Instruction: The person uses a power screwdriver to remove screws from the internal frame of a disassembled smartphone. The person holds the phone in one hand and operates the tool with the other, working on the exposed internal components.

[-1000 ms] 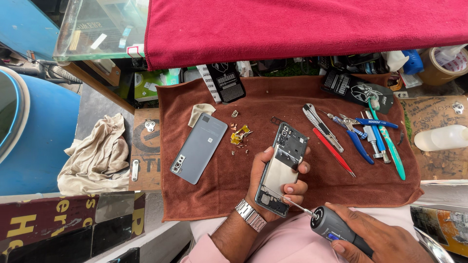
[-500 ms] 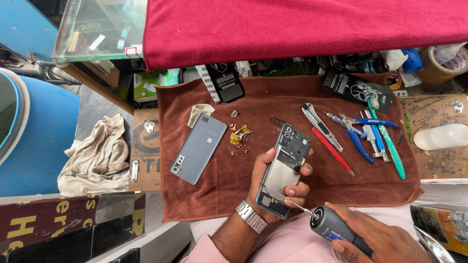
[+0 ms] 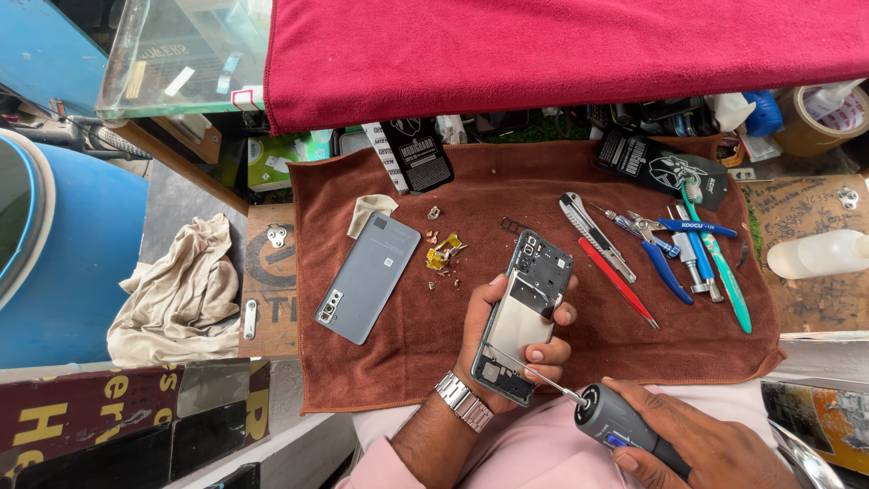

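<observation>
Gripping an opened phone in my left hand, I am wrapping fingers and thumb around its edges, its back cover off and its insides facing up at me. My right hand is closed around a grey electric screwdriver, whose thin bit is touching the phone's near end, close to the bottom corner.

To my eye, doing this well is calling for a bit kept square in the screw head, light pressure, and a left hand that is clamping the frame without flexing it; any screw coming free is looking easy to lose in the pile of the cloth.

I am working just above a brown towel spread on the bench, at its near edge. On its left part, the grey back cover is lying flat, with small yellow scraps and screws just to its right. On the right part, pliers, a red-handled driver, a teal toothbrush and other tools are lying side by side. A white bottle is lying past the towel's right edge, near a roll of tape at far right.

A red cloth is hanging over the far side. On the left, a blue drum is standing beside a crumpled beige rag.
</observation>
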